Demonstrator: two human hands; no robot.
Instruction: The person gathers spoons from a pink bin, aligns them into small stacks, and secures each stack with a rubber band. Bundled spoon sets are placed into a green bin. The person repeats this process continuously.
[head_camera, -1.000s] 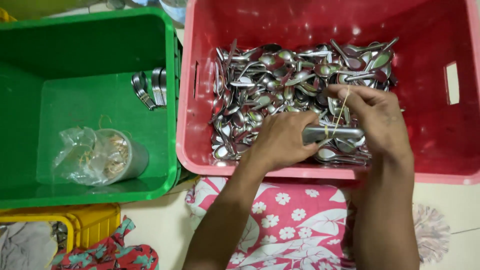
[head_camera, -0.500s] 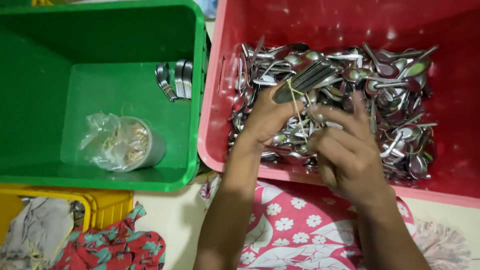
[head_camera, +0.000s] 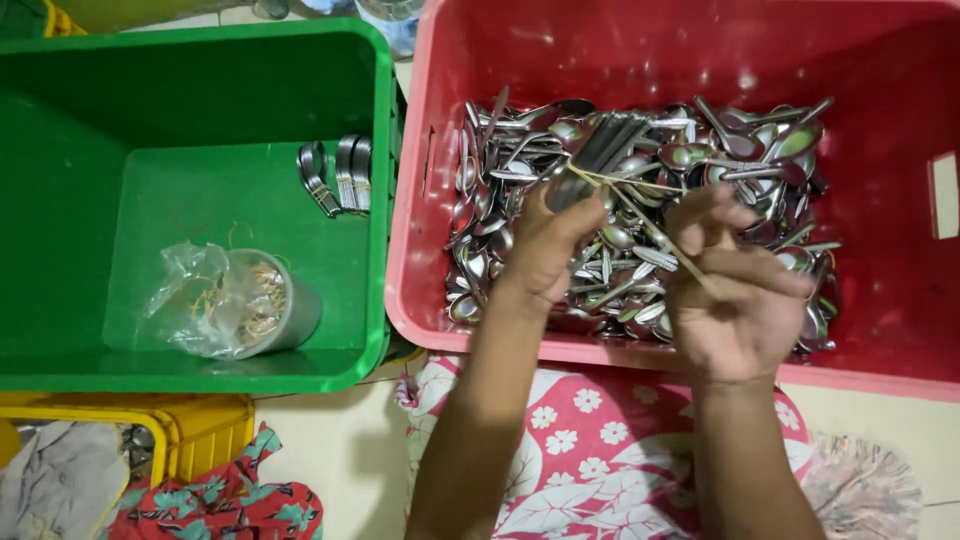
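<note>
Clear plastic bag (head_camera: 205, 298): crumpled wrapping around a small round metal tin (head_camera: 285, 310), lying on its side on the floor of the green plastic crate (head_camera: 60, 365), near its front wall.
Bag contents: thin yellowish rubber bands, seen through the film.
Labels: none visible.
Signs: none visible.
Screens: none visible.

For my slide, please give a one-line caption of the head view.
Left hand grips a bundle of spoons over a red crate while the right hand stretches a rubber band around it.
</note>
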